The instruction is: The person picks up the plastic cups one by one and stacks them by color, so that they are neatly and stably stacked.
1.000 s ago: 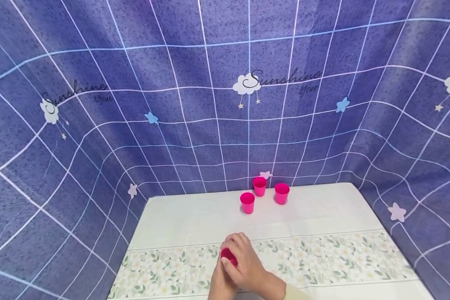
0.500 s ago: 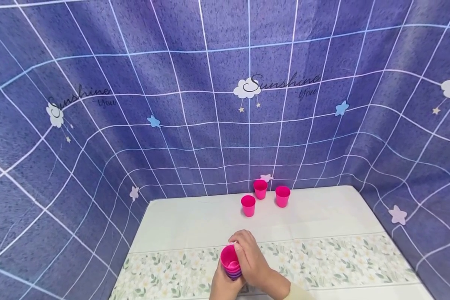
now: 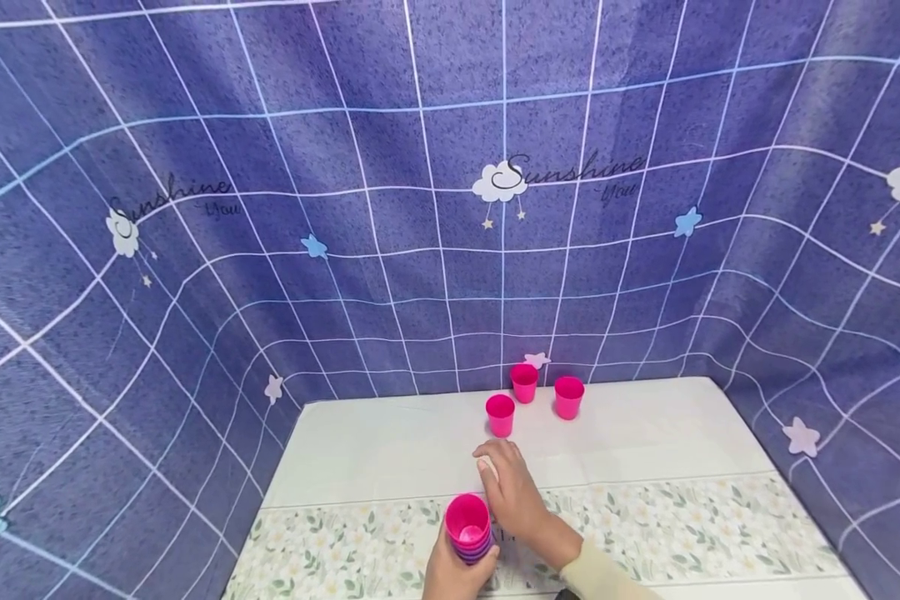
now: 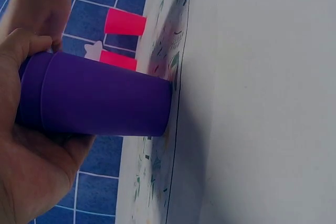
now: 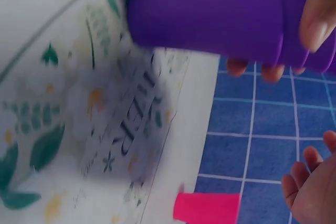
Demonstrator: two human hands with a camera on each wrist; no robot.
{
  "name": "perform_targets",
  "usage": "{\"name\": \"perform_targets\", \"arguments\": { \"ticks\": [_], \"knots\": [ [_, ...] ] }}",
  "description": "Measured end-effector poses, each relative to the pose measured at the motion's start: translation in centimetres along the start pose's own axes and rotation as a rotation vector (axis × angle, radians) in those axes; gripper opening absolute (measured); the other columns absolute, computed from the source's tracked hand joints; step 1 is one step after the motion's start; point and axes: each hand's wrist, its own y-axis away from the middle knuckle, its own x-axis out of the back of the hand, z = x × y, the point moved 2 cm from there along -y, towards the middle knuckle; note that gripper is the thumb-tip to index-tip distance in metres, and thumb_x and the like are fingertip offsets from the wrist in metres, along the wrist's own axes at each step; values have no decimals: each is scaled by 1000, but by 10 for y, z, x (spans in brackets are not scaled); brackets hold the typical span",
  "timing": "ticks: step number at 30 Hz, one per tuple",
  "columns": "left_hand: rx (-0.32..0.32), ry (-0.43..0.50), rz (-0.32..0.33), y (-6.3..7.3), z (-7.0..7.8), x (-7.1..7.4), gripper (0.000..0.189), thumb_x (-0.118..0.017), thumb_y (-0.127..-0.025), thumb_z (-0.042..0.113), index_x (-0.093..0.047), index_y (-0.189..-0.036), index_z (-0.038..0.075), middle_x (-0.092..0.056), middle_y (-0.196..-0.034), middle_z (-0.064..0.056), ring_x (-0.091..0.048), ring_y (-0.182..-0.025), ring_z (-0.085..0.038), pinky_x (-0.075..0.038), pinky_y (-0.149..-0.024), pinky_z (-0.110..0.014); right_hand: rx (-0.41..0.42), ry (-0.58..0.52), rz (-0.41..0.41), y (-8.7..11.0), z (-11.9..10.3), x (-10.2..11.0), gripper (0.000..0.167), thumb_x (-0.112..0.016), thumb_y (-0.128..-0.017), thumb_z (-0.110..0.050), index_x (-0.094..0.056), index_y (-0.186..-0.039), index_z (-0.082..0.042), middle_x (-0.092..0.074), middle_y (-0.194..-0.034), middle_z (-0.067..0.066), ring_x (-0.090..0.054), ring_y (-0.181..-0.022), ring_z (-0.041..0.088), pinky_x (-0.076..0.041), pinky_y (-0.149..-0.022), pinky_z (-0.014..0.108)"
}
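Observation:
A stack of nested cups (image 3: 468,533), pink at the top and purple below, stands upright in my left hand (image 3: 453,571). Its fingers and thumb wrap round the upper part, as the left wrist view shows beside the purple outer cup (image 4: 107,95). My right hand (image 3: 512,492) is apart from the stack, just beyond it to the right, fingers loosely bent and holding nothing. Ahead of it, the nearest pink cup (image 3: 500,415) stands upright, with a second pink cup (image 3: 524,382) behind and a third pink cup (image 3: 568,397) to the right.
A white tablecloth (image 3: 390,450) with a floral band (image 3: 667,525) covers the table. Blue gridded fabric (image 3: 420,208) hangs along the back and both sides, close behind the pink cups.
My right hand has come off the stack's rim and moved forward toward the pink cups. The stack, earlier mostly covered by the hands, now shows its pink opening. My left hand keeps its hold.

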Motion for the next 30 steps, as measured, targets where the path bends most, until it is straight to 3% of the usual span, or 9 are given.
{"name": "perform_targets", "arguments": {
  "ticks": [6,10,14,17,21,30],
  "knots": [
    [-16,4,31,1,0,1,91,-95,-70,23,-52,-147,2,-77,-124,-7,-75,-115,-29,-59,-105,-49,-44,100,-71,-8,21,-7,36,-59,-104,-15,-64,-137,-2,-61,-147,22,-55,-143,43,-46,-117,61],
    [-2,6,42,0,0,1,91,-96,-69,23,-53,-147,4,-77,-122,-6,-75,-113,-28,-59,-104,-48,-86,188,-133,-16,35,-11,47,-61,-102,-15,-58,-146,-1,-49,-161,25,-42,-153,47,-40,-122,63],
    [4,3,47,0,-2,-2,89,-96,-68,24,-55,-145,5,-78,-119,-5,-75,-111,-26,-60,-102,-45,-186,245,-170,-23,49,-12,54,-66,-98,-14,-56,-150,-4,-31,-170,28,-28,-160,48,-34,-127,62],
    [9,-8,54,0,-3,-3,87,-97,-67,25,-58,-142,6,-78,-115,-2,-75,-109,-21,-61,-100,-40,-225,284,-177,-26,60,-14,57,-69,-94,-11,-56,-150,-4,-23,-172,31,-22,-161,51,-32,-128,63],
    [12,-6,55,0,-3,-2,83,-97,-66,26,-60,-138,9,-78,-111,2,-74,-105,-15,-61,-96,-35,-224,334,-174,-29,73,-17,58,-69,-93,-10,-57,-149,-2,-24,-170,33,-25,-158,54,-36,-124,66],
    [38,12,35,-2,-3,-3,82,-96,-68,24,-59,-140,12,-78,-113,2,-74,-108,-15,-59,-100,-34,-262,371,-197,-38,88,-22,48,-74,-95,-14,-65,-141,-5,-27,-170,30,-28,-159,51,-37,-125,63]
  ]
}}
